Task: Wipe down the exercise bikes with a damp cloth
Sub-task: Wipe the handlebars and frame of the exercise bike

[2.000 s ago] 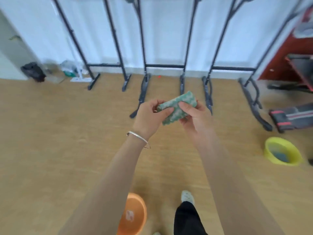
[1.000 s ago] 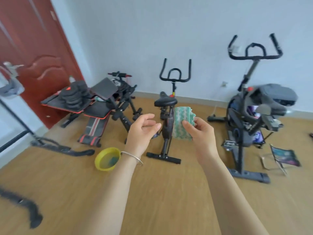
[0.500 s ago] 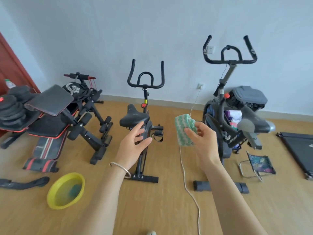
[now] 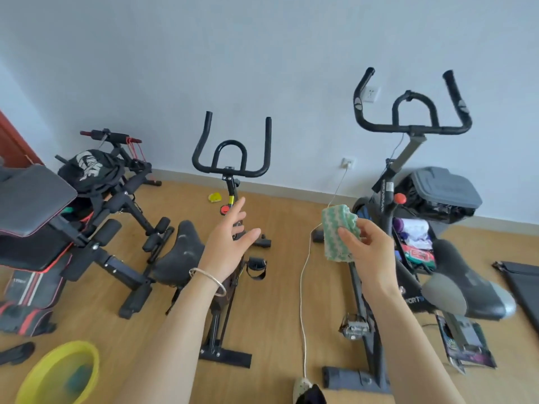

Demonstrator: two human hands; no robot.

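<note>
Cloth (image 4: 335, 228): green-and-white, folded into a thick pad, held upright in the air between the two bikes and well above the floor (image 4: 277, 301).
Right hand (image 4: 372, 253): grip holding the cloth, with the thumb on the near face and the fingers round its right edge.
Left hand (image 4: 227, 243): grip wide, fingers spread, holding nothing. It is raised in front of the smaller bike (image 4: 230, 161); whether it touches the bike cannot be told.
Smaller bike: stands left of the floor's middle, toward the far wall.
Larger bike (image 4: 411, 126): stands toward the floor's right edge, its saddle beside the right forearm.
Handling, cloth: judged light, soft and limp. It sags unless kept folded, and being damp it should cling rather than slide. It is not fragile.
Where to hold: probably palm behind the pad with the fingers over one edge, so a broad face meets the saddles. On the handlebar tubes, wrap it round.
Handling, bikes: judged heavy and rigid, though the pedals may turn under pressure.
White cord (image 4: 303, 287): runs over the floor between the bikes toward its near edge, and is a likely snag.
Yellow basin (image 4: 38, 374): at the floor's near left corner.
</note>
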